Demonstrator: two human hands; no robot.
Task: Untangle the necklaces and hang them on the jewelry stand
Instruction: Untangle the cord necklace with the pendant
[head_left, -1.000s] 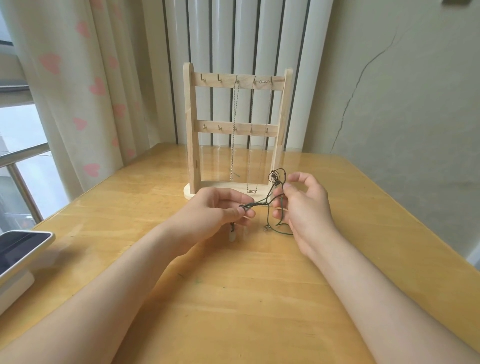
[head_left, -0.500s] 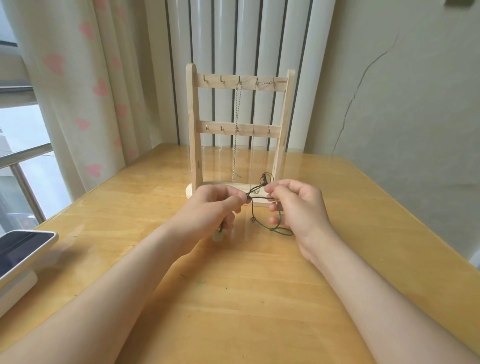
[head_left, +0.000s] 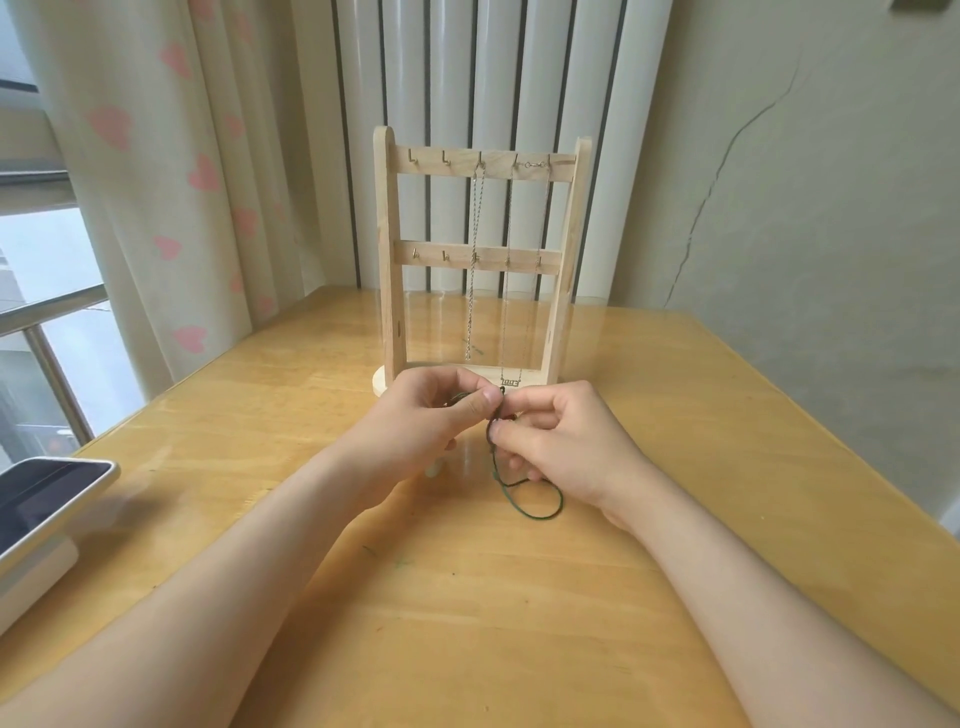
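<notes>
Both hands meet just in front of the stand (head_left: 387, 260), low over the counter (head_left: 467, 613). The left hand (head_left: 436, 410) pinches a dark green cord (head_left: 535, 508) between thumb and forefinger, its other fingers curled under. The right hand (head_left: 566, 447) pinches the same cord just beside it, thumb tip pressed to the strand, so the two grips nearly touch. Below the right hand the cord drops and lies in a loose loop on the counter; the part between the fingers is bunched and too small to read. A small pale piece (head_left: 434, 467) shows under the left hand, but what it is cannot be told. The stand is upright near the far edge, two crossbars with small hooks. A twisted chain (head_left: 471, 291) hangs from the third top hook. A finer chain (head_left: 506, 312) hangs from the two hooks to its right, its bar pendant (head_left: 510, 383) down at the base, right behind the left fingers. At the left edge a dark-screened device (head_left: 47, 499) rests tilted on a white block. Behind are a heart-print curtain (head_left: 156, 156), a white radiator (head_left: 467, 78) and a cracked wall (head_left: 779, 208).
</notes>
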